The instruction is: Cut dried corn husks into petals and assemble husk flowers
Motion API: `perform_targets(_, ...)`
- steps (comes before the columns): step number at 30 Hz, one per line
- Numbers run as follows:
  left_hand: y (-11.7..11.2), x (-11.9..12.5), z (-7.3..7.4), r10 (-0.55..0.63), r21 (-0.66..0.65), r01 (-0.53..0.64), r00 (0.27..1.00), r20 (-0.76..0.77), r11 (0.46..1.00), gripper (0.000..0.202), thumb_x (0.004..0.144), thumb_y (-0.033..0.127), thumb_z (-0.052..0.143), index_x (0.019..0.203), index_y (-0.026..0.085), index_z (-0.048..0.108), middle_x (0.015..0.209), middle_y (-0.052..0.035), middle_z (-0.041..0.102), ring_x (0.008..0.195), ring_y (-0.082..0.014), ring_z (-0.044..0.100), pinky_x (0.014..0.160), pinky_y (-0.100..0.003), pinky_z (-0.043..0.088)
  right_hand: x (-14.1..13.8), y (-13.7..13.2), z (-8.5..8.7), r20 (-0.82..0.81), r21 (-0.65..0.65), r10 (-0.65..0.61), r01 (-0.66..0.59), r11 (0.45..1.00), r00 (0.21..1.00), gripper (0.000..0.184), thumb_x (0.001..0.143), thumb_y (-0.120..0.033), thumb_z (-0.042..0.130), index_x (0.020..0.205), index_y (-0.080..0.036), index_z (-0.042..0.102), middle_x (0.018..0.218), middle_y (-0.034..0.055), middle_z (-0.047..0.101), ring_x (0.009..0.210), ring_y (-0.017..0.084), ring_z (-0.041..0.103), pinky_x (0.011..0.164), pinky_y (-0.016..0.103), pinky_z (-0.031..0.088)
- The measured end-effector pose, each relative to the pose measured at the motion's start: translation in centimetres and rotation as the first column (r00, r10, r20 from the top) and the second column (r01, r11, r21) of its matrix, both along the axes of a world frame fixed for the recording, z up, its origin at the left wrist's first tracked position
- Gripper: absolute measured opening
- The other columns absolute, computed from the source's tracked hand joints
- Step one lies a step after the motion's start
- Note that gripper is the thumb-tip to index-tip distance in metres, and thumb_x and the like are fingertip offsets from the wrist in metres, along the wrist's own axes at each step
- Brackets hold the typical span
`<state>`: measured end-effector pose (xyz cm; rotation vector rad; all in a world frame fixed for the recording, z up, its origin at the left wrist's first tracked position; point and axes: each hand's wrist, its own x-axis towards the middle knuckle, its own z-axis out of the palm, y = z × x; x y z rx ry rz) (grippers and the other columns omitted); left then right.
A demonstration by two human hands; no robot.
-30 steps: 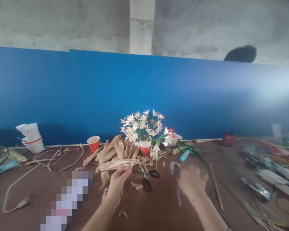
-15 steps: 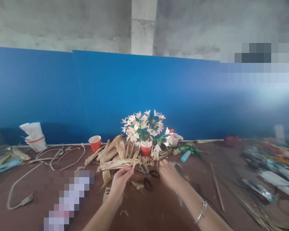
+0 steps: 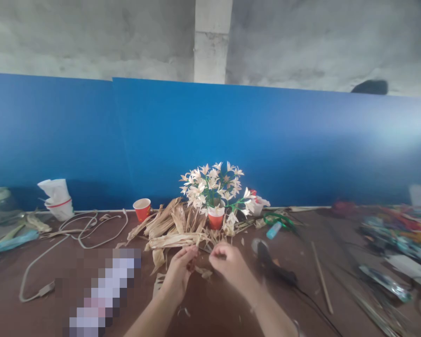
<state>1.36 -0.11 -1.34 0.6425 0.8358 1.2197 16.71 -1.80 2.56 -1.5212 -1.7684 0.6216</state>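
L. hand & R. hand, fingers curled, near each other; whether pinching anything, can't tell. Dry husks just beyond L. hand, on tabletop. Advisable: steady wrists, light grip, esp. w/ brittle strips.

White flowers are held in a cup on a table. In front of the flowers, slightly left, the left hand is held with thumb and fingers pinched, beside husks; whether anything is gripped cannot be told. In front and slightly right, the right hand is held curled, apart from the left. Right of the flowers, a black tool and a stick are laid; behind, a blue board is seen.
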Motion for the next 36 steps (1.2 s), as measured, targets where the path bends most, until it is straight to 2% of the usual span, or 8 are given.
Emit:
perform_targets(2,-0.1,0.0,0.2,-0.034,-0.016,0.035,0.998,0.046,0.999,0.021,0.058,0.03,0.077,0.065,0.014,0.064,0.06,0.0027,0.056,0.053,-0.0067,0.047,0.053,-0.019,0.034,-1.7,0.1,-1.0,-0.154,-0.025,0.008,-0.012,1.0,0.988,0.014,0.066,-0.019,0.05,0.057,-0.015,0.061,0.067,0.0009,0.061,0.066,0.015,0.056,0.062,0.022,0.04)
perform_targets(5,-0.2,-0.1,0.3,-0.074,-0.012,0.076,0.994,0.075,0.997,0.019,0.06,0.028,0.075,0.065,0.015,0.063,0.06,0.0031,0.056,0.054,-0.0072,0.048,0.053,-0.019,0.036,-2.8,0.4,-1.9,-0.278,-0.024,0.017,-0.025,0.999,0.96,0.014,0.065,-0.017,0.05,0.055,-0.015,0.058,0.066,0.0003,0.058,0.066,0.014,0.055,0.061,0.02,0.041)
perform_targets(12,-0.2,0.0,0.3,-0.113,-0.01,0.115,0.988,0.106,0.993,0.016,0.062,0.025,0.074,0.068,0.013,0.065,0.061,0.0011,0.06,0.055,-0.0089,0.053,0.055,-0.02,0.04,-2.9,0.5,-2.3,-0.37,-0.05,0.046,-0.069,0.996,0.928,0.012,0.064,-0.018,0.051,0.055,-0.015,0.057,0.066,0.0004,0.058,0.063,0.013,0.055,0.057,0.02,0.042)
perform_targets(19,-0.2,0.0,0.1,-0.139,-0.013,0.14,0.986,0.09,0.99,0.016,0.063,0.026,0.073,0.071,0.013,0.067,0.069,-0.0018,0.064,0.064,-0.012,0.057,0.06,-0.021,0.042,-3.0,0.5,-2.5,-0.364,-0.088,0.028,-0.065,0.994,0.931,0.01,0.064,-0.018,0.051,0.056,-0.014,0.057,0.067,0.0009,0.058,0.061,0.013,0.054,0.055,0.021,0.042)
perform_targets(29,-0.3,0.0,0.1,-0.141,0.014,0.141,0.989,0.05,0.99,0.018,0.062,0.028,0.075,0.066,0.012,0.067,0.061,-0.0009,0.061,0.056,-0.0091,0.053,0.057,-0.02,0.039,-3.0,0.6,-2.4,-0.28,-0.042,0.043,-0.058,0.997,0.959,0.013,0.067,-0.021,0.054,0.058,-0.014,0.061,0.07,0.0026,0.061,0.068,0.015,0.057,0.063,0.023,0.044)
perform_targets(32,-0.1,-0.1,-0.1,-0.095,0.014,0.095,0.995,0.035,0.995,0.018,0.061,0.029,0.076,0.064,0.013,0.067,0.059,0.0011,0.06,0.053,-0.0071,0.05,0.055,-0.019,0.037,-2.1,0.5,-1.6,-0.194,-0.016,0.047,-0.051,0.999,0.98,0.014,0.068,-0.02,0.054,0.06,-0.015,0.064,0.071,0.0036,0.063,0.072,0.017,0.059,0.068,0.024,0.044)
perform_targets(36,0.2,-0.2,-0.4,-0.016,0.013,0.016,1.0,0.0,1.0,0.02,0.059,0.03,0.077,0.067,0.014,0.068,0.065,-0.0001,0.063,0.057,-0.0076,0.052,0.057,-0.019,0.037,0.3,0.8,-0.9,-0.053,0.039,-0.057,0.06,0.997,0.997,0.017,0.071,-0.02,0.05,0.074,-0.016,0.066,0.078,0.0051,0.067,0.077,0.019,0.061,0.072,0.026,0.044)
